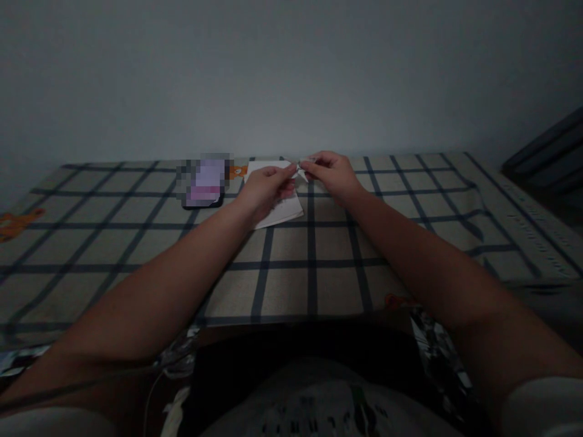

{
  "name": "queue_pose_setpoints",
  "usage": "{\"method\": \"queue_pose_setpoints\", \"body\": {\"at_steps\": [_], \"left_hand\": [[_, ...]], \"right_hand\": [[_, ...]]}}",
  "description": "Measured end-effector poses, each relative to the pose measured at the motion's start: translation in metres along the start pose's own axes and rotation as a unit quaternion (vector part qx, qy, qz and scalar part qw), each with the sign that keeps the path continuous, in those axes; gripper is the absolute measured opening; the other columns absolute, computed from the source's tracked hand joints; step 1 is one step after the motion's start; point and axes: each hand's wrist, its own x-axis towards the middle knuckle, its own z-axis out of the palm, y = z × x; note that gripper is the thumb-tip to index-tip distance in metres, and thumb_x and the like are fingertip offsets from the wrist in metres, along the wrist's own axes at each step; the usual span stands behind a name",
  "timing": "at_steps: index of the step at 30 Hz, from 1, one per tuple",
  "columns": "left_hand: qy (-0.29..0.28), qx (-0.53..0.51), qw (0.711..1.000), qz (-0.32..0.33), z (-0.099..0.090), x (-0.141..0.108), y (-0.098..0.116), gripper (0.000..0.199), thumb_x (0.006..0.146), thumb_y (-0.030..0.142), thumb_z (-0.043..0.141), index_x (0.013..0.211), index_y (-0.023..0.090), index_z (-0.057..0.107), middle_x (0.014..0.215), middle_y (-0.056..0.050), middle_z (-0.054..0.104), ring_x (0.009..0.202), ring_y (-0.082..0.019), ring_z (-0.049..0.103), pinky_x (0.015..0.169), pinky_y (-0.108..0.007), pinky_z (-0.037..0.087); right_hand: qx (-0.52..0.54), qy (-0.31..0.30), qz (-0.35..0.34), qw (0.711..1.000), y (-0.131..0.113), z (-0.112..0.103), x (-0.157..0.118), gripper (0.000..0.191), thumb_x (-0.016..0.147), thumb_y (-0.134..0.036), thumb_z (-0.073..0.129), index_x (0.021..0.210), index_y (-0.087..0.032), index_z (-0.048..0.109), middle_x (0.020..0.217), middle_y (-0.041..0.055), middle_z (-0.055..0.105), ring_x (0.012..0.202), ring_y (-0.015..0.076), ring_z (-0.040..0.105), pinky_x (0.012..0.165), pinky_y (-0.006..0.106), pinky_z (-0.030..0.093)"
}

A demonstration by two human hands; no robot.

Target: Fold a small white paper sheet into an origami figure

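Note:
Between my two hands is a small piece of white paper (302, 174), pinched at the fingertips and partly covered by them. My left hand (269, 189) is closed on its left side, thumb and forefinger together. From the right, my right hand (331, 172) grips the same piece, also with thumb and fingers pressed together. Beneath and beside my left hand lie white paper sheets (285, 209), stacked flat on the cloth. The dim light hides the exact shape of the small piece.
A checked tablecloth (314, 285) with orange bear prints covers the table. Left of the papers lies a phone (203, 197), its screen blurred out. A pale wall (291, 79) rises behind the table, and a dark slatted object (546, 145) stands at the right.

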Motion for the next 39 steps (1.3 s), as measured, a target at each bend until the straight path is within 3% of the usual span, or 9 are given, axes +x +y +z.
{"method": "queue_pose_setpoints", "body": {"at_steps": [6, 9, 13, 18, 21, 25, 29, 35, 39], "left_hand": [[0.022, 0.034, 0.997, 0.065, 0.0, -0.002, 0.0, 0.027, 0.079, 0.033, 0.088, 0.074, 0.018, 0.066, 0.066, 0.002, 0.064, 0.056, -0.007, 0.054, 0.052, -0.016, 0.043], [0.021, 0.007, 0.998, 0.054, 0.001, -0.003, 0.003, 0.03, 0.08, 0.033, 0.088, 0.073, 0.019, 0.062, 0.067, 0.003, 0.063, 0.058, -0.007, 0.056, 0.054, -0.016, 0.045], [-0.029, -0.045, 0.998, 0.016, 0.001, -0.003, 0.005, 0.032, 0.081, 0.032, 0.087, 0.074, 0.019, 0.059, 0.067, 0.003, 0.062, 0.06, -0.007, 0.058, 0.055, -0.015, 0.047], [-0.03, -0.064, 0.997, 0.002, -0.002, 0.0, 0.006, 0.026, 0.081, 0.025, 0.087, 0.086, 0.02, 0.062, 0.066, 0.005, 0.062, 0.054, -0.004, 0.056, 0.051, -0.012, 0.046], [-0.002, -0.063, 0.998, 0.013, -0.004, 0.002, 0.007, 0.035, 0.075, 0.018, 0.089, 0.099, 0.022, 0.064, 0.068, 0.007, 0.063, 0.054, -0.004, 0.058, 0.053, -0.012, 0.047], [-0.013, -0.05, 0.998, 0.021, -0.006, 0.003, 0.005, 0.048, 0.069, 0.022, 0.095, 0.107, 0.025, 0.066, 0.069, 0.007, 0.063, 0.06, -0.007, 0.065, 0.059, -0.014, 0.052], [-0.004, -0.06, 0.998, 0.009, -0.006, 0.004, 0.005, 0.043, 0.077, 0.025, 0.09, 0.113, 0.027, 0.068, 0.082, 0.003, 0.071, 0.07, -0.01, 0.07, 0.063, -0.017, 0.055], [-0.039, -0.105, 0.993, -0.026, -0.002, 0.0, 0.01, 0.029, 0.084, 0.018, 0.079, 0.111, 0.023, 0.069, 0.089, 0.001, 0.073, 0.062, -0.006, 0.064, 0.056, -0.015, 0.052], [-0.076, -0.086, 0.993, -0.043, -0.001, -0.005, 0.009, 0.028, 0.08, 0.027, 0.085, 0.102, 0.021, 0.069, 0.089, 0.0, 0.073, 0.063, -0.008, 0.066, 0.054, -0.017, 0.053]], "right_hand": [[0.098, -0.018, 0.076, 0.992, 0.001, 0.002, 0.001, 0.021, 0.077, -0.026, 0.087, 0.079, -0.02, 0.067, 0.079, -0.0007, 0.069, 0.076, 0.0109, 0.065, 0.077, 0.024, 0.058], [0.156, -0.016, 0.093, 0.983, 0.002, 0.003, 0.003, 0.02, 0.081, -0.022, 0.084, 0.087, -0.02, 0.065, 0.084, -0.0007, 0.07, 0.078, 0.0102, 0.067, 0.082, 0.025, 0.06], [0.194, -0.011, 0.106, 0.975, 0.003, 0.004, 0.004, 0.026, 0.084, -0.016, 0.079, 0.1, -0.023, 0.06, 0.087, -0.0027, 0.068, 0.077, 0.0097, 0.067, 0.08, 0.024, 0.061], [0.19, -0.031, 0.116, 0.974, 0.003, 0.002, 0.002, 0.027, 0.084, -0.015, 0.076, 0.102, -0.024, 0.058, 0.086, -0.0029, 0.068, 0.075, 0.0101, 0.066, 0.075, 0.024, 0.061], [0.162, -0.051, 0.12, 0.978, 0.0, 0.0, 0.0, 0.023, 0.084, -0.018, 0.078, 0.099, -0.022, 0.06, 0.086, -0.002, 0.067, 0.077, 0.0107, 0.066, 0.076, 0.025, 0.061], [0.142, -0.057, 0.106, 0.983, -0.001, 0.0, -0.002, 0.023, 0.083, -0.022, 0.081, 0.096, -0.022, 0.062, 0.088, -0.0013, 0.067, 0.082, 0.012, 0.066, 0.08, 0.028, 0.06], [0.17, -0.046, 0.097, 0.98, -0.001, 0.004, -0.001, 0.024, 0.085, -0.022, 0.081, 0.098, -0.023, 0.062, 0.088, -0.0022, 0.066, 0.083, 0.0123, 0.066, 0.083, 0.029, 0.06], [0.173, -0.051, 0.087, 0.98, -0.003, 0.005, -0.002, 0.025, 0.084, -0.025, 0.083, 0.096, -0.023, 0.061, 0.087, -0.0025, 0.068, 0.082, 0.0117, 0.067, 0.079, 0.025, 0.06], [0.112, -0.044, 0.061, 0.991, -0.001, 0.005, -0.003, 0.029, 0.079, -0.03, 0.087, 0.093, -0.024, 0.063, 0.081, -0.0038, 0.065, 0.078, 0.0117, 0.065, 0.076, 0.025, 0.058]]}}
